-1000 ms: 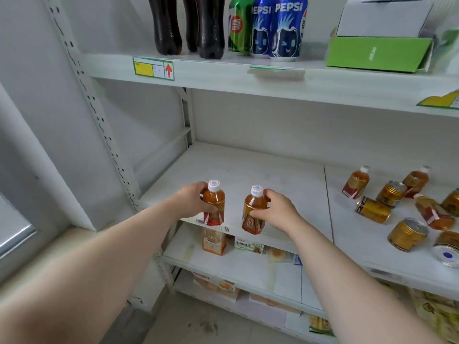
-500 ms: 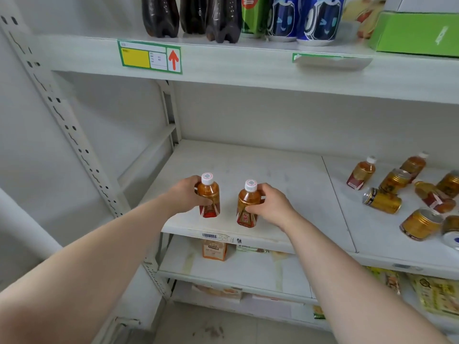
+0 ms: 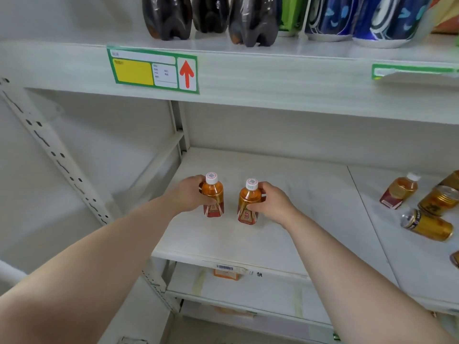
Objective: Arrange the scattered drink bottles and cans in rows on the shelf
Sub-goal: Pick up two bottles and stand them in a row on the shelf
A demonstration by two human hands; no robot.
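Fingers of the left hand (image 3: 189, 194) wrap one upright tea bottle (image 3: 212, 196); the right hand (image 3: 272, 202) grasps a second bottle (image 3: 248, 203), both near the front left of the shelf (image 3: 285, 194). Advisable: seat both bases flat, level with each other and close together, before letting go. Scattered cans (image 3: 427, 225) lie well apart, right.

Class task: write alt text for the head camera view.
Two bare hands, left hand and right hand, each hold an upright tea bottle, left bottle and right bottle, on a white shelf; more bottles and gold cans lie scattered right.
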